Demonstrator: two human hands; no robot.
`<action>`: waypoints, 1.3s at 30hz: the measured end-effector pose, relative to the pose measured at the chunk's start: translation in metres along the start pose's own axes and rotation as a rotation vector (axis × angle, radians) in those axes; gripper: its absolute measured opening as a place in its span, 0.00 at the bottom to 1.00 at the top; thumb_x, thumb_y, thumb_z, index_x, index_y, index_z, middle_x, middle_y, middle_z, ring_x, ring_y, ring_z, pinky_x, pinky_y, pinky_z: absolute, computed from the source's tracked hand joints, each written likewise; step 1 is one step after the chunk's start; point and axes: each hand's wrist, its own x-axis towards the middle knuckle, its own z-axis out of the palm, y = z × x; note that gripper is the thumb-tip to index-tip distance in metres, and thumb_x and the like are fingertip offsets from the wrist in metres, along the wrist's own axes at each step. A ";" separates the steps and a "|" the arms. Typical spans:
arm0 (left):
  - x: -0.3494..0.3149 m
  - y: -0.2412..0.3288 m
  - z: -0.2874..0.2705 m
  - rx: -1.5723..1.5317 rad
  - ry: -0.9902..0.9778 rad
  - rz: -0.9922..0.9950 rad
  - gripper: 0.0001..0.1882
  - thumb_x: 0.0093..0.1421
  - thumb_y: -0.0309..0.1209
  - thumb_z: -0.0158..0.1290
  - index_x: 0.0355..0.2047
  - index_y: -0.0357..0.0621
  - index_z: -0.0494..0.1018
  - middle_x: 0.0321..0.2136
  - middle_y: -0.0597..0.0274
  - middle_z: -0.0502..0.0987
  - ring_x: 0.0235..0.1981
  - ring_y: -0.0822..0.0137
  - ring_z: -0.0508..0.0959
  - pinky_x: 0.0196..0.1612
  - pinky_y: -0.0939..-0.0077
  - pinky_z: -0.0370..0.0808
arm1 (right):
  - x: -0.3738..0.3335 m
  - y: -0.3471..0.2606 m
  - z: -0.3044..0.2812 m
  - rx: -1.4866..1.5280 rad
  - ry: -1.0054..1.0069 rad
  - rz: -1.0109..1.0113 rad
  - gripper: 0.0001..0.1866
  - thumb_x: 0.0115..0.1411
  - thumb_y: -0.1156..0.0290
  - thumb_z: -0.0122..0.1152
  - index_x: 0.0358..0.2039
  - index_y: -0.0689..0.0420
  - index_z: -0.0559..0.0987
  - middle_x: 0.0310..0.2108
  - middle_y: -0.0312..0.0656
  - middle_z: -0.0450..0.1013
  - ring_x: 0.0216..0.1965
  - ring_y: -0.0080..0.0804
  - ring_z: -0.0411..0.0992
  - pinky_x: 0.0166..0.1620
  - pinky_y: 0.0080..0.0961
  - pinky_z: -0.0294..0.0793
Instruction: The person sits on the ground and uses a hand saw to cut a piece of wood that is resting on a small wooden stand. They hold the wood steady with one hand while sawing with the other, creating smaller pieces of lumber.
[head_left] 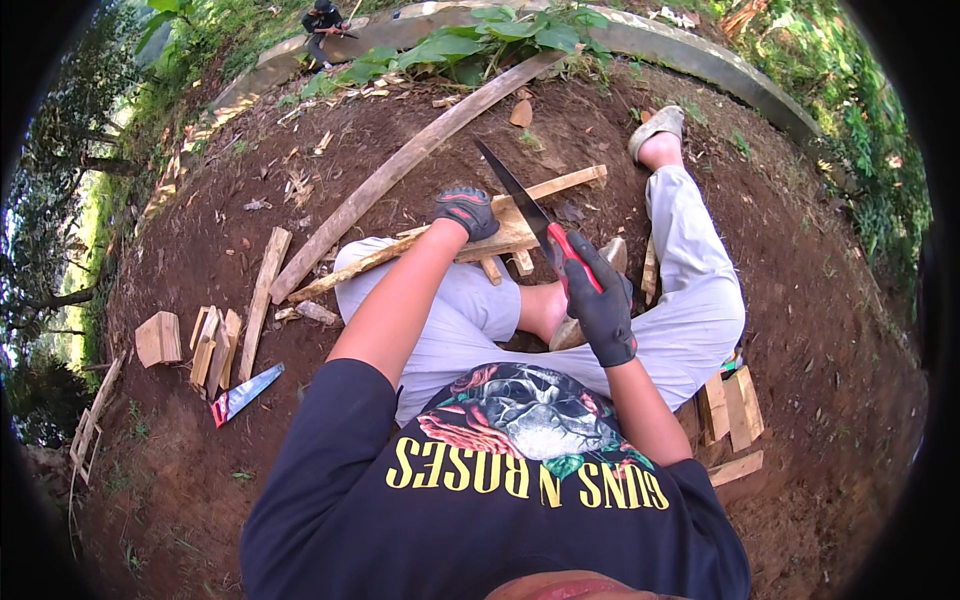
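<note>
My left hand (468, 213), in a dark glove with red marks, is closed over a long thin wooden strip (360, 265) where it meets a wider piece of wood (513, 232). Its fingertips are partly hidden. In my gloved right hand (600, 295) is a saw (515, 190) with a red and black handle and a dark tapering blade. The blade points up and to the left, passing over the wood. I cannot tell whether it touches the wood. Short wooden pegs or legs (491, 270) show below the wider piece, beside my bent leg.
A long plank (400, 175) lies diagonally on the brown soil. At left are wood blocks (158, 338), upright offcuts (213, 350) and another saw (248, 394) with a bluish blade. More blocks (742, 408) lie at right. A person (322, 28) sits near the far curb (690, 62).
</note>
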 end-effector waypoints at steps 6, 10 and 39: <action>0.011 0.011 0.017 -0.150 0.050 -0.110 0.24 0.61 0.41 0.52 0.53 0.44 0.84 0.55 0.46 0.83 0.56 0.49 0.84 0.59 0.55 0.80 | -0.003 0.000 -0.003 -0.051 0.003 -0.048 0.23 0.71 0.65 0.62 0.64 0.57 0.80 0.56 0.54 0.82 0.57 0.41 0.82 0.59 0.34 0.77; 0.006 0.019 0.027 -0.158 0.129 -0.111 0.22 0.62 0.39 0.52 0.50 0.43 0.85 0.52 0.47 0.84 0.55 0.49 0.84 0.58 0.55 0.80 | -0.016 0.005 -0.015 -0.042 0.019 -0.037 0.22 0.71 0.65 0.62 0.63 0.57 0.80 0.56 0.54 0.82 0.56 0.41 0.82 0.58 0.34 0.78; 0.003 0.018 0.063 -0.036 0.355 -0.059 0.16 0.61 0.36 0.51 0.42 0.46 0.84 0.42 0.49 0.86 0.44 0.51 0.86 0.47 0.53 0.81 | -0.089 -0.007 -0.075 -0.188 -0.046 0.052 0.21 0.73 0.66 0.58 0.63 0.55 0.81 0.55 0.50 0.83 0.53 0.40 0.84 0.55 0.35 0.80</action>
